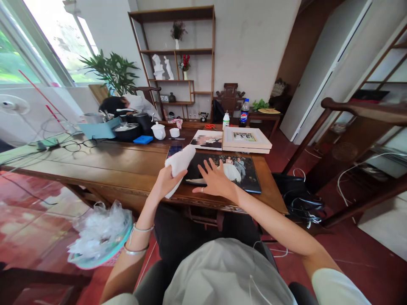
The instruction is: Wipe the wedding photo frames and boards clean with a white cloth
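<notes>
A crumpled white cloth (180,162) is gripped in my left hand (165,181), the thumb pressed against it. It is held over the left end of a dark wedding photo panel (249,180); I cannot tell whether it touches. My right hand (216,178), with a ring on one finger, has its fingers spread above or on the panel. The panel lies flat on the wooden table (127,163) and shows a couple in wedding clothes. Just behind the cloth is a dark flat thing, partly hidden. Behind the panel lie a photo print (207,140) and white picture frames (263,144).
A cola bottle (244,114), a small white bottle (226,120) and orange-handled scissors (210,126) stand or lie at the back. A teapot (158,131), blue box (143,140), black pot (127,132) and cables are to the left. A bag-filled basket (114,254) sits on the floor.
</notes>
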Demonstrator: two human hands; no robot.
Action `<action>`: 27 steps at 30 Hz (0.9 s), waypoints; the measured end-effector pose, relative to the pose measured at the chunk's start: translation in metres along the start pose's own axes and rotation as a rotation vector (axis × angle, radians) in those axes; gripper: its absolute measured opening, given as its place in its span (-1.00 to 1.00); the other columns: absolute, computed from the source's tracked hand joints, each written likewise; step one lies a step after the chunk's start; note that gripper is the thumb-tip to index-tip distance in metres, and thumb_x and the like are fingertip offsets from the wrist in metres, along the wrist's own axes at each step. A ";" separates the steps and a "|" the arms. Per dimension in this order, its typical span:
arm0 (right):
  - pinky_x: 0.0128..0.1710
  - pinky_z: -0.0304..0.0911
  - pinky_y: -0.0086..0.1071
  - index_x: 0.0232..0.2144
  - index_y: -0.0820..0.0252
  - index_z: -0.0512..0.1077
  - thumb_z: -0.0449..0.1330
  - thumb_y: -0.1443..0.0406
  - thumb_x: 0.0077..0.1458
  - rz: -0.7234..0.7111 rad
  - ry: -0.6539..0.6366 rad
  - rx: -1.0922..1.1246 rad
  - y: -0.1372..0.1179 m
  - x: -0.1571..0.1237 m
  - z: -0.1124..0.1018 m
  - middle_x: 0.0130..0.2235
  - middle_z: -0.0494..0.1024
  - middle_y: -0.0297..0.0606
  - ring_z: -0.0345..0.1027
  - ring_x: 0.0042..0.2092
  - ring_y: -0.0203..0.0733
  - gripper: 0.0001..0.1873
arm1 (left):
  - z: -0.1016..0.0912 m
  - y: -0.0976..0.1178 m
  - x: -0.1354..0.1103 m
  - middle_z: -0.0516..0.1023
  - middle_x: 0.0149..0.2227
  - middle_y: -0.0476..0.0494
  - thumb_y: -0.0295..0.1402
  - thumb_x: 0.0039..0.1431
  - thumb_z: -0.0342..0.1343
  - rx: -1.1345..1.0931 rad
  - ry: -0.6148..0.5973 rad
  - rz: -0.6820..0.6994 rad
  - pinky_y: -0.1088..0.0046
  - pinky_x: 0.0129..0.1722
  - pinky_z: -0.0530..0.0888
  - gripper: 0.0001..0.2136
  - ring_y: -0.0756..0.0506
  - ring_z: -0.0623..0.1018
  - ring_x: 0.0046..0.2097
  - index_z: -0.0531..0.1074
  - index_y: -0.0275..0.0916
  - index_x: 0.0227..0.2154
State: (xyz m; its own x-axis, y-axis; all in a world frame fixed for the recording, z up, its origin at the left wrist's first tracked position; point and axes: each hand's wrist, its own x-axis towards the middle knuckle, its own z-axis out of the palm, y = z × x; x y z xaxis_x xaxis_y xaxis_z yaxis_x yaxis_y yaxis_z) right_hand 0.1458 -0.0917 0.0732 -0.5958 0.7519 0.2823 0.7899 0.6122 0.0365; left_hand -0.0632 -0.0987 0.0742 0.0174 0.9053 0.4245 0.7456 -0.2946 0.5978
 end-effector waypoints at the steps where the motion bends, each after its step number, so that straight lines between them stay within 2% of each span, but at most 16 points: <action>1: 0.13 -0.37 0.42 0.26 0.42 0.08 -0.01 -0.29 -0.02 0.019 -0.038 -0.013 -0.001 0.005 0.005 0.28 0.06 0.29 -0.19 0.30 0.45 0.07 | -0.002 -0.003 0.001 0.58 -0.28 -0.21 0.00 0.03 0.07 -0.015 0.009 -0.007 0.33 -0.20 0.46 -0.54 -0.23 0.54 -0.23 0.48 -0.37 -0.26; 4: 0.11 -0.34 0.44 0.24 0.40 0.11 -0.04 -0.27 0.02 0.038 -0.113 -0.050 0.001 0.016 0.014 0.24 0.15 0.32 -0.02 0.25 0.47 0.02 | -0.006 -0.012 0.002 0.58 -0.13 -0.30 -0.02 -0.06 0.16 -0.100 -0.009 -0.067 0.24 -0.07 0.45 -0.45 -0.30 0.53 -0.10 0.46 -0.38 -0.11; 7: 0.14 -0.27 0.34 0.21 0.41 0.17 -0.08 -0.17 0.13 -0.025 -0.103 -0.166 0.002 0.019 0.013 0.18 0.27 0.31 0.15 0.18 0.38 -0.13 | -0.010 -0.019 0.002 0.56 -0.06 -0.30 -0.02 -0.07 0.18 -0.222 -0.049 -0.106 0.20 -0.02 0.45 -0.40 -0.29 0.52 -0.04 0.43 -0.38 -0.05; 9: 0.15 -0.16 0.25 0.21 0.46 0.17 -0.07 -0.11 0.18 -0.083 -0.114 -0.255 -0.001 0.020 0.010 0.15 0.30 0.35 0.23 0.14 0.34 -0.18 | -0.012 -0.022 0.002 0.53 -0.02 -0.30 -0.03 -0.06 0.19 -0.280 -0.047 -0.095 0.19 0.02 0.42 -0.39 -0.29 0.50 0.00 0.41 -0.37 -0.01; 12: 0.03 0.09 0.15 0.22 0.51 0.13 -0.06 0.00 0.23 -0.151 -0.147 -0.328 -0.007 0.023 0.007 0.10 0.33 0.45 0.31 0.08 0.34 -0.27 | -0.015 -0.023 0.001 0.49 0.04 -0.29 -0.06 -0.05 0.20 -0.348 -0.032 -0.083 0.19 0.06 0.40 -0.38 -0.29 0.47 0.05 0.38 -0.35 0.04; 14: -0.09 0.20 0.14 0.24 0.45 0.10 -0.09 0.08 0.26 -0.183 -0.160 -0.347 -0.011 0.025 0.009 0.07 0.34 0.46 0.36 0.03 0.35 -0.34 | -0.016 -0.022 0.001 0.47 0.06 -0.29 -0.07 -0.06 0.21 -0.381 -0.033 -0.099 0.17 0.08 0.39 -0.37 -0.30 0.46 0.07 0.37 -0.35 0.05; 17: -0.22 0.28 0.15 0.27 0.26 0.05 -0.10 0.24 0.28 -0.191 -0.168 -0.360 -0.015 0.028 0.014 0.08 0.35 0.42 0.41 -0.01 0.36 -0.45 | -0.017 -0.020 0.000 0.47 0.06 -0.31 -0.07 -0.09 0.23 -0.412 -0.051 -0.134 0.14 0.08 0.38 -0.35 -0.32 0.45 0.07 0.37 -0.36 0.05; 21: -0.23 0.33 0.14 0.28 0.15 0.03 -0.12 0.46 0.21 -0.136 -0.125 -0.344 -0.021 0.026 0.015 0.09 0.35 0.38 0.41 0.00 0.30 -0.41 | -0.017 -0.019 0.000 0.49 0.04 -0.30 -0.07 -0.10 0.24 -0.441 -0.045 -0.149 0.15 0.07 0.39 -0.35 -0.32 0.47 0.05 0.39 -0.37 0.03; 27: -0.14 0.34 0.02 0.23 0.31 0.11 0.13 0.52 0.00 -0.106 -0.094 -0.329 -0.020 0.013 0.008 0.09 0.37 0.34 0.37 0.03 0.27 -0.28 | -0.016 -0.020 0.000 0.47 0.06 -0.29 -0.09 -0.08 0.24 -0.466 -0.025 -0.125 0.20 0.06 0.42 -0.35 -0.29 0.46 0.08 0.35 -0.34 0.07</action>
State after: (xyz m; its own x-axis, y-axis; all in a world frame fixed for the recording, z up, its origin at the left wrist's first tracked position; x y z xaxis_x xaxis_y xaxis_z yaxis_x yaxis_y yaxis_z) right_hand 0.1216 -0.0924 0.0681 -0.6757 0.7169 0.1715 0.7183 0.5880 0.3719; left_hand -0.0887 -0.0981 0.0733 -0.0329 0.9478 0.3171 0.3649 -0.2840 0.8867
